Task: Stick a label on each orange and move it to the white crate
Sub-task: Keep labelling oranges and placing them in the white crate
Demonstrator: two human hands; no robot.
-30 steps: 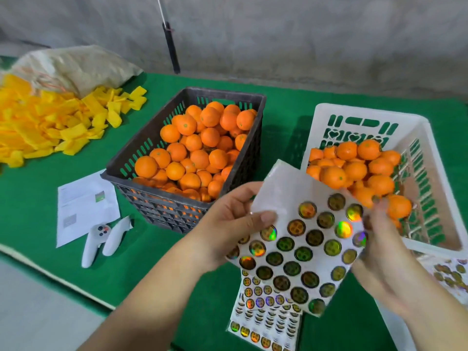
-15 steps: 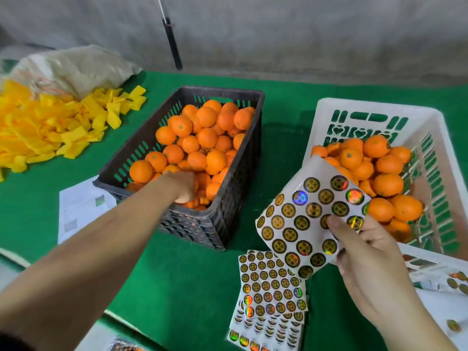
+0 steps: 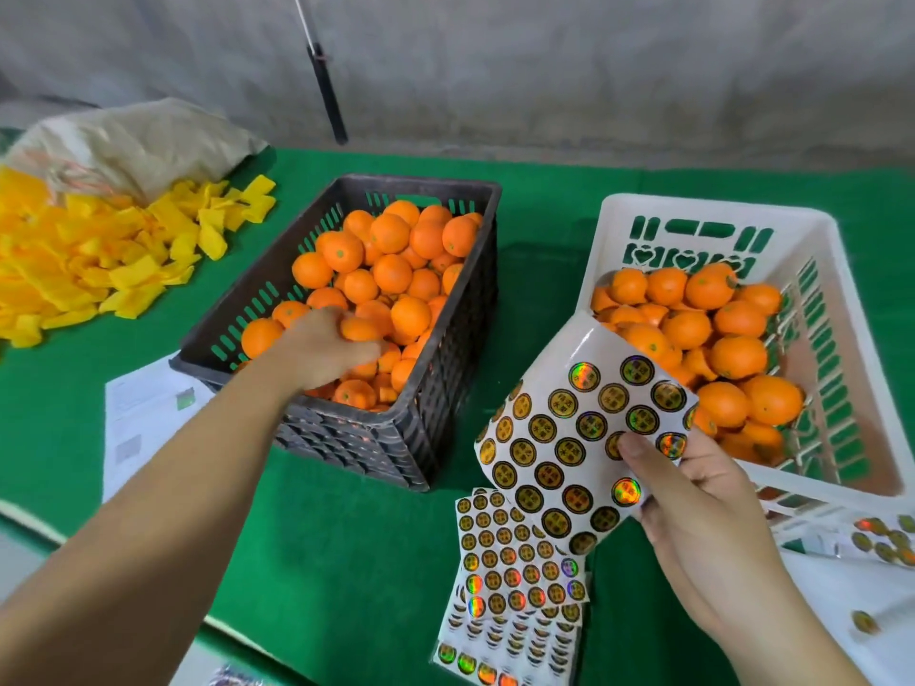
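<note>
Left grip [image 3: 324,346] curled forward; right grip [image 3: 693,517] pinching.

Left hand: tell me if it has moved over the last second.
Yes. The left hand left the sticker sheet and reached left into the black crate, gripping an orange.

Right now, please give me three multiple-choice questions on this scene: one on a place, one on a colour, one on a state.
1. Where is the left hand?
A. in the black crate
B. in the white crate
C. on the table

2. What colour is the tablecloth?
A. blue
B. green
C. red

3. What does the right hand do?
A. rests open
B. grips an orange
C. holds a label sheet

Answers: 1 A, its fingers curl round an orange there; 2 B, green around both crates; 3 C, the thumb pinches the sheet.
</note>
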